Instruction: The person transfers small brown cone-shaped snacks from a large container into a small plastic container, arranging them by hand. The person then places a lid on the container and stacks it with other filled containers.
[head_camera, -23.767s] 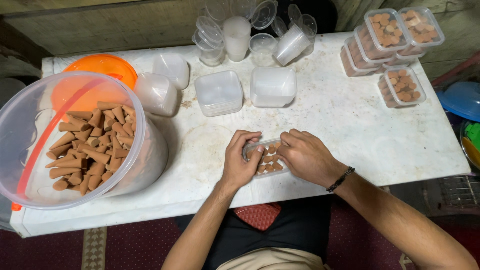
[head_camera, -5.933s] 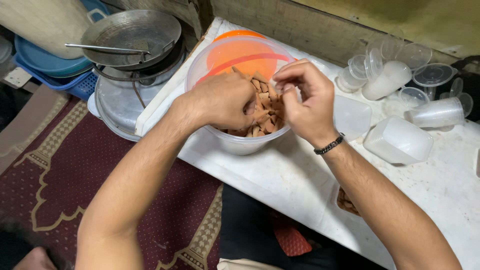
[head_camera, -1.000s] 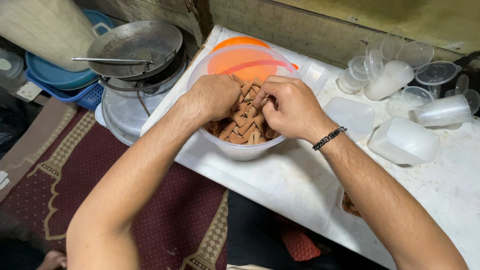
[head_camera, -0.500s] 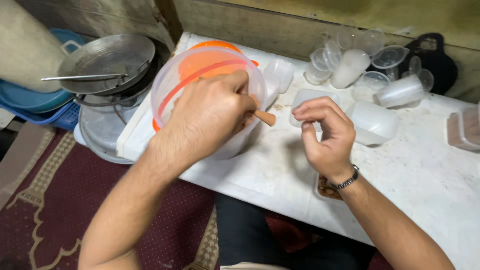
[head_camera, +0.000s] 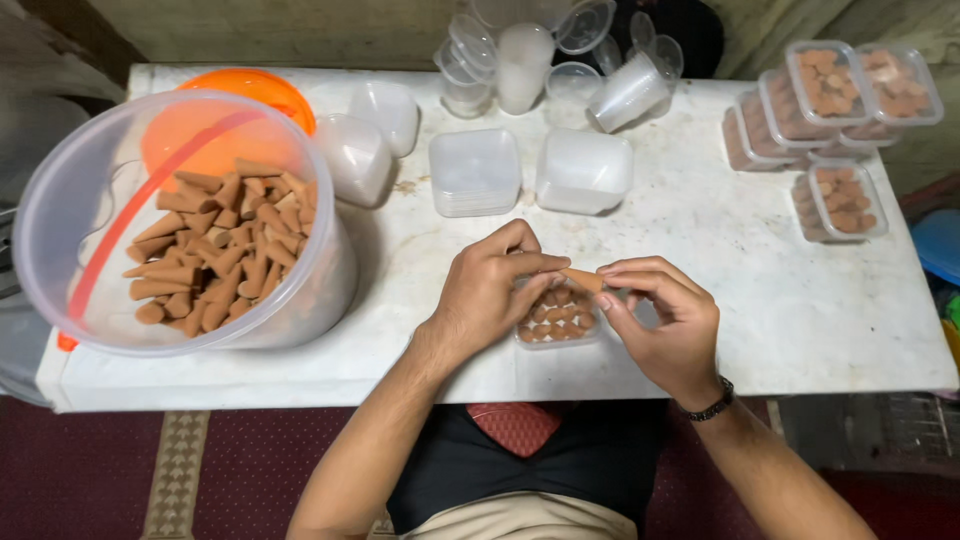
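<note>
Now both hands (head_camera: 590, 300) over small box (head_camera: 557, 322).

likely a small home packing workshop: white table (head_camera: 780, 300), tub of brown cones (head_camera: 220, 250), stacked lidded boxes (head_camera: 830, 110).

Hands withdrawn from the big bowl and brought over the small tray

A second ago both hands were buried among the brown cones in the large clear bowl (head_camera: 190, 225); now the bowl is left untouched at the left of the tabletop (head_camera: 760, 280). The left hand (head_camera: 495, 285) and right hand (head_camera: 665, 320) have been moved to the front edge, above the small clear tray (head_camera: 555, 322), already partly filled with cones. A single cone (head_camera: 582, 279) is now pinched between the fingers (head_camera: 535, 265) of both hands, directly over the tray.
</note>
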